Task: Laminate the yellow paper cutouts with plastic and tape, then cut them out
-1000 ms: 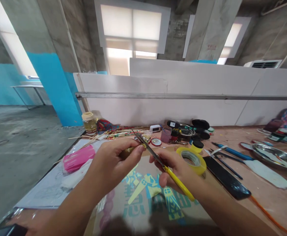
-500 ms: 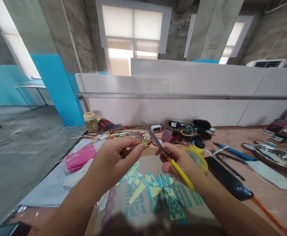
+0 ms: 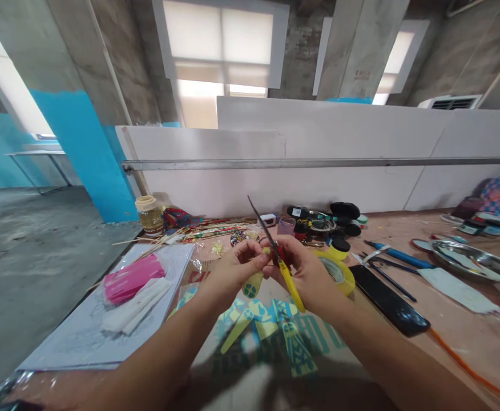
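Observation:
My left hand (image 3: 242,267) pinches a small yellow-green cutout (image 3: 252,285) with a blue wheel-like mark at its lower end. Close beside it, fingers nearly touching, my right hand (image 3: 307,273) grips scissors (image 3: 291,288) with yellow handles. Their long blades point up and away, and I cannot tell whether they are parted. Below both hands lies a printed cardboard sheet (image 3: 224,377). On it rest several more yellow and blue pieces, among them a long slim strip (image 3: 237,332) and a tower-shaped cutout (image 3: 298,349).
A roll of yellow tape (image 3: 347,279) and a black phone (image 3: 389,299) lie to the right, near a metal dish (image 3: 468,254). Pink packaging (image 3: 134,278) and folded tissue (image 3: 136,307) sit on white paper (image 3: 79,337) at left. Sticks, beads and a jar (image 3: 149,216) line the back.
My hands have come together. My left hand has turned, bringing the cutout into view beneath its fingers. The scissors now stand more upright, and the whole view has shifted slightly.

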`<state>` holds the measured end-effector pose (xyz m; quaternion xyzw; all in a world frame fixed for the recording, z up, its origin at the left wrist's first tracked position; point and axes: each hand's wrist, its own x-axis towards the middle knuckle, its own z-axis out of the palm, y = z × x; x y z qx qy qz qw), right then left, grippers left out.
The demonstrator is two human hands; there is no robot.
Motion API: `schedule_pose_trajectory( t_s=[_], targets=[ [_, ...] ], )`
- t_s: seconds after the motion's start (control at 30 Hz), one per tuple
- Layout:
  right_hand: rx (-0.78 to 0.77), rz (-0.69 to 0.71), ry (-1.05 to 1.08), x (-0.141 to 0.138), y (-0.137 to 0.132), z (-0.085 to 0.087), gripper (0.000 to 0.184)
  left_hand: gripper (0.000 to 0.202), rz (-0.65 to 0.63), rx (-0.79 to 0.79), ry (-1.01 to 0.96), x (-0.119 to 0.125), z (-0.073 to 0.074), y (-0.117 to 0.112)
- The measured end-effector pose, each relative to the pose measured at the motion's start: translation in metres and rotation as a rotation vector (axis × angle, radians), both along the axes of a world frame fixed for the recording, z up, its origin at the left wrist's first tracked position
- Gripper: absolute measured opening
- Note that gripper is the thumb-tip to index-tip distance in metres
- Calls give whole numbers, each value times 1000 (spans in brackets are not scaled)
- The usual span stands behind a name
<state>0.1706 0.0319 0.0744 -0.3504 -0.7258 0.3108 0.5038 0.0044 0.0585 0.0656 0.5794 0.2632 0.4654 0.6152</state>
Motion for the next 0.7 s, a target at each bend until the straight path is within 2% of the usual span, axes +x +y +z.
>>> schedule_pose_trajectory(
  t_s=[0.1,0.2,0.23,0.37,0.4,0.53,0.7],
  targets=[
    [8,-10,-105,4,0,3,33,48,-98,-5,29,-2,-5,7],
    [73,-56,-254,12,0,8,41,51,-101,110,128,-17,7,10],
    [128,-91,-317,15,1,10,45,52,-52,164,167,-25,15,9],
    [405,-281,-595,28,2,17,59,40,411,391,335,-63,48,-4],
    [452,-308,-646,30,2,18,59,35,469,489,422,-70,54,-8],
    [552,-336,-755,32,0,18,51,25,581,909,684,-79,63,-27],
    [623,-352,-870,30,-2,18,49,21,622,1192,927,-64,57,-33]
  ],
)
